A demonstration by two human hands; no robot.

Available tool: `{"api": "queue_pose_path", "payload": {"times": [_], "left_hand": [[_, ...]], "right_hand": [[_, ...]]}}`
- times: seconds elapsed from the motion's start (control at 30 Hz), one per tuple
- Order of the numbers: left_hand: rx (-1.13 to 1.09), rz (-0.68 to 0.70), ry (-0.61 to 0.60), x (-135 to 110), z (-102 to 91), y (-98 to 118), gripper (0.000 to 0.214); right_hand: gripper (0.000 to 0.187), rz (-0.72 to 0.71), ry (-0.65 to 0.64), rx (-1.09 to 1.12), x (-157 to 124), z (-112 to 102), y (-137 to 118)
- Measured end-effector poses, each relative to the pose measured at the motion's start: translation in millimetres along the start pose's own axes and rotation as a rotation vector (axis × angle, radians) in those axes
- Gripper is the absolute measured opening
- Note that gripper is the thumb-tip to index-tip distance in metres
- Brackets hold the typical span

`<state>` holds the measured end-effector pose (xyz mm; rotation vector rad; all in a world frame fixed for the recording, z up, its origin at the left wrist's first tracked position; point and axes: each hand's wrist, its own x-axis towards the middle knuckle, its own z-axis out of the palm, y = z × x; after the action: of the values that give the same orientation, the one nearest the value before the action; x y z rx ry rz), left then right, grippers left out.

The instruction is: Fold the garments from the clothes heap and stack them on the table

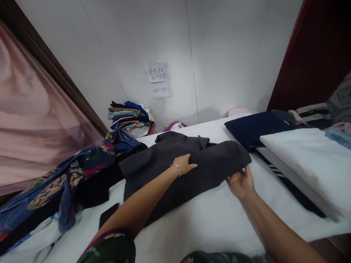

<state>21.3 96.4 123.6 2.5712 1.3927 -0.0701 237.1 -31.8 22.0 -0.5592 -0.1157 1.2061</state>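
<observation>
A dark grey jacket (164,160) lies spread on the white table (208,219), one sleeve folded across it toward the right. My left hand (184,164), with a bracelet at the wrist, lies flat on the jacket's middle, fingers stretched out and pressing the cloth. My right hand (241,180) grips the end of the folded sleeve at the jacket's right edge, fingers tucked under the fabric.
A heap of patterned blue clothes (68,175) lies at the left. A stack of folded clothes (130,118) stands by the wall under a paper note (158,78). A folded navy garment (255,129) and white folded cloth (304,157) sit at the right. A pink curtain (33,120) hangs left.
</observation>
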Motion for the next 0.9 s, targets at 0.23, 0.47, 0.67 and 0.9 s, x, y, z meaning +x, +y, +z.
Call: {"api": "queue_pose_path", "payload": {"times": [0.23,0.47,0.67,0.9], "left_hand": [[0.003,0.319,-0.242,-70,57.9,52,0.031],[-0.123,0.605,-0.382,-100,97.4,114,0.035],[-0.374,0.522,-0.504,-85,51.0,76,0.049],[-0.209,-0.084,0.020,-8,-4.3,-56,0.028]], "right_hand": [[0.045,-0.082,0.078,-0.043,3,-12,-22],[0.020,-0.013,0.173,-0.288,7,-27,-36],[0.031,-0.047,0.218,-0.389,-15,-34,-59],[0.011,0.121,0.114,-0.333,-22,-61,-78]]}}
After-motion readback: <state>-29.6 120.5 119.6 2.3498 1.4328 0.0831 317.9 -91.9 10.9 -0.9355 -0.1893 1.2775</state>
